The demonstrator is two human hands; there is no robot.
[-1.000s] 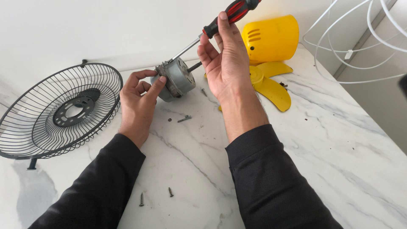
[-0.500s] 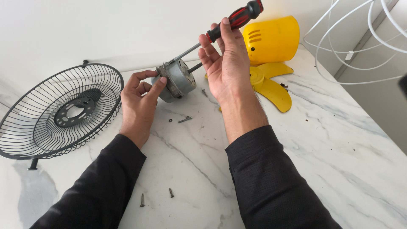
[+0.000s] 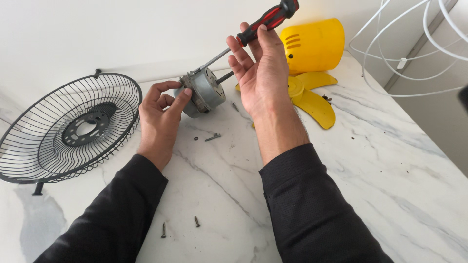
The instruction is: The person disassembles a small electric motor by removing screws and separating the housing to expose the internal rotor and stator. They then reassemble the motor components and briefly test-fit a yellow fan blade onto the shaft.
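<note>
Head view: left hand (image 3: 161,117) grips grey motor (image 3: 204,91), right hand (image 3: 261,68) grips screwdriver (image 3: 253,31); tilted tip may slip off, gouging the tabletop (image 3: 390,160)

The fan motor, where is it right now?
The grey fan motor sits upper centre on the marble table, held by the left hand, screwdriver tip against it.

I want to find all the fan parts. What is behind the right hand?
Behind the right hand lie the yellow fan blades, with the yellow housing farther back. The hand covers the blades' left part, so nothing can be told there.
</note>
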